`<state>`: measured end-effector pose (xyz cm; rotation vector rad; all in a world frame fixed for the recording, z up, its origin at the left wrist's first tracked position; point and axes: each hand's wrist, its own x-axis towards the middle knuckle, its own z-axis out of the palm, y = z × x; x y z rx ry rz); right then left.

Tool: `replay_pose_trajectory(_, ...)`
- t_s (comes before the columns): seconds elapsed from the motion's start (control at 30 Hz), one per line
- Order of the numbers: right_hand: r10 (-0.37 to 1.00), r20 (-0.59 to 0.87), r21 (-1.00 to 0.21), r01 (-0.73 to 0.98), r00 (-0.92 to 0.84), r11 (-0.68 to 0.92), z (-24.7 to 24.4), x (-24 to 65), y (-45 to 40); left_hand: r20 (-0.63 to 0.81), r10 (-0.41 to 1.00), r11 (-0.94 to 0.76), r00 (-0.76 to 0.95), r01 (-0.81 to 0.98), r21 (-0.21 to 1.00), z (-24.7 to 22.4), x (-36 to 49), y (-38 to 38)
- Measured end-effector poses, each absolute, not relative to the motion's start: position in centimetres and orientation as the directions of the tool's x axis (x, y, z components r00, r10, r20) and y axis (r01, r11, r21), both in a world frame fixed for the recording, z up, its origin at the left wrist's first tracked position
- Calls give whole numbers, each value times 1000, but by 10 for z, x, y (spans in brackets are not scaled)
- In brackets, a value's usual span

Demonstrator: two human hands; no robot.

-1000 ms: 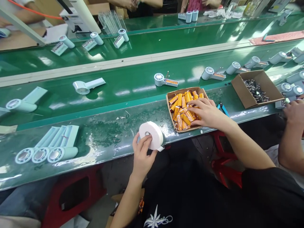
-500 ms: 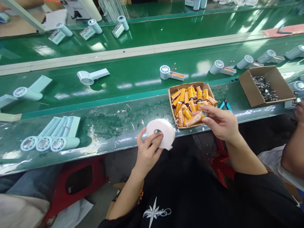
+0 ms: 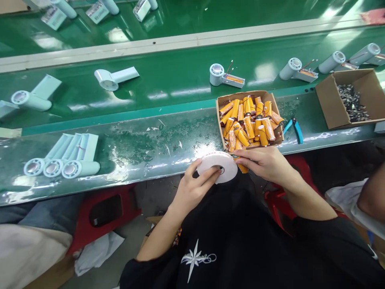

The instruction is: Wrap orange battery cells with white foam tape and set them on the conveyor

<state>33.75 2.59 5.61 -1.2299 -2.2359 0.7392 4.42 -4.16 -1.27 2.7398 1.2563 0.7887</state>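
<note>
1. My left hand point(image 3: 192, 188) grips the white tape roll point(image 3: 217, 165) at the desk's point(image 3: 135, 152) near edge.
2. My right hand point(image 3: 264, 162) pinches one orange battery point(image 3: 242, 166) against the roll.
3. Taping step, I judge; next needs the tape's free end.

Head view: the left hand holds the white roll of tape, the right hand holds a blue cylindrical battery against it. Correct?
Not quite. In the head view the battery in the right hand is orange, not blue. The left hand does hold the white roll of tape.
</note>
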Motion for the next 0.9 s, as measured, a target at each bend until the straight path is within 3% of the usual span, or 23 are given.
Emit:
replay_pose_trajectory(0.1, 874, 140, -705, 573, -466, 418, 54, 334, 28, 444, 718, -671, 536, 702, 238, -13, 45, -43)
replay_pose_trajectory(0.17, 912, 185, -758, 536, -367, 370, 52, 332, 28, 478, 717, -662, 508, 710, 240, -13, 50, -45)
replay_pose_trajectory(0.3, 950, 305, -890, 373, 62, 261, 37, 318, 21, 573, 729, -573, 375, 791, 212, -11, 64, -50)
replay_pose_trajectory(0.43, 886, 244, -964, 196, 394, 178, 13, 289, 7, 669, 693, -481, 267, 863, 154, -8, 75, -49)
replay_pose_trajectory(0.5, 878, 253, -965, 171, 406, 199, 4, 274, 1, 695, 674, -468, 251, 873, 139, -8, 76, -47)
replay_pose_trajectory(0.63, 919, 303, -949, 163, 253, 268, -6, 249, -5, 729, 656, -429, 196, 892, 146, -11, 75, -45)
replay_pose_trajectory(0.73, 919, 268, -960, 156, 287, 231, -11, 233, -7, 731, 663, -395, 161, 905, 159, -14, 80, -46)
replay_pose_trajectory(0.83, 908, 238, -971, 99, 346, 217, -10, 230, -5, 741, 663, -369, 103, 907, 204, -13, 88, -49)
replay_pose_trajectory(0.9, 937, 233, -972, 33, 261, 233, 0, 243, 1, 726, 681, -393, 93, 883, 255, -9, 89, -53)
